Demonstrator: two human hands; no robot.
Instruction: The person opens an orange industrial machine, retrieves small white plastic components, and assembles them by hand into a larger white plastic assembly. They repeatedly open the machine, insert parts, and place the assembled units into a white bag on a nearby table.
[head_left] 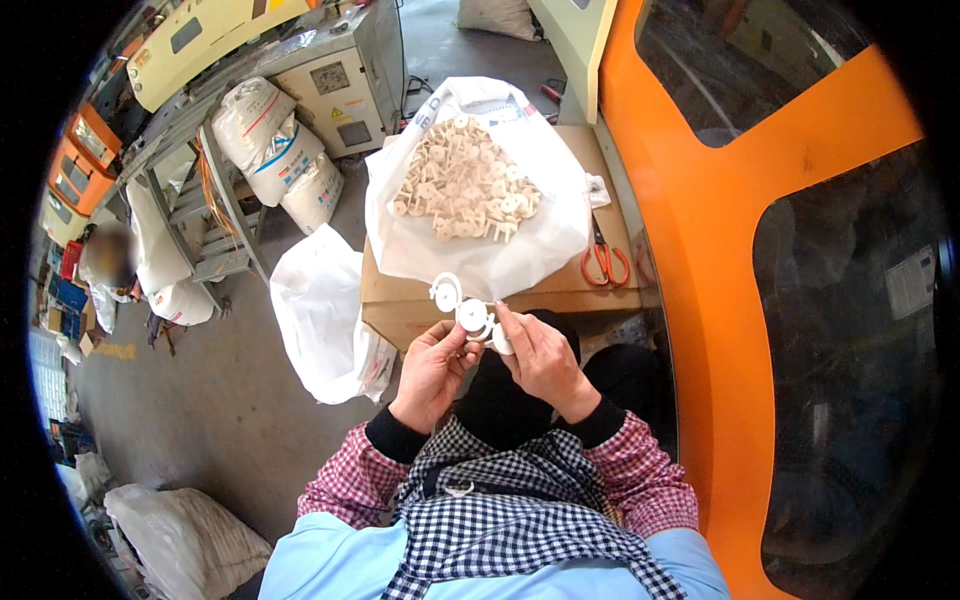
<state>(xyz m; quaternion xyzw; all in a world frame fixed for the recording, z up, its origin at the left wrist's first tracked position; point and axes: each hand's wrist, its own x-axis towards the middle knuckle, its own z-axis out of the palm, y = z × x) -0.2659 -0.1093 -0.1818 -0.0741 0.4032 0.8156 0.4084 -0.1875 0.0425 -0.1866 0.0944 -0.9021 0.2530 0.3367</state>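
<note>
Both hands, the left hand [432, 362] and the right hand [540, 355], are pinching 1 white plastic moulded piece [468, 308] with fingers closed around it, just before the near edge of the cardboard box [400, 300]. On the box, an open white bag [480, 240] is holding many similar pieces [465, 185], and orange-handled scissors [604, 258] are lying at its right edge.

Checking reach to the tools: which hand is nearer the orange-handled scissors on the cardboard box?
Right. The right hand sits below and left of the scissors; the left hand is farther left. Both hold the white plastic piece.
</note>
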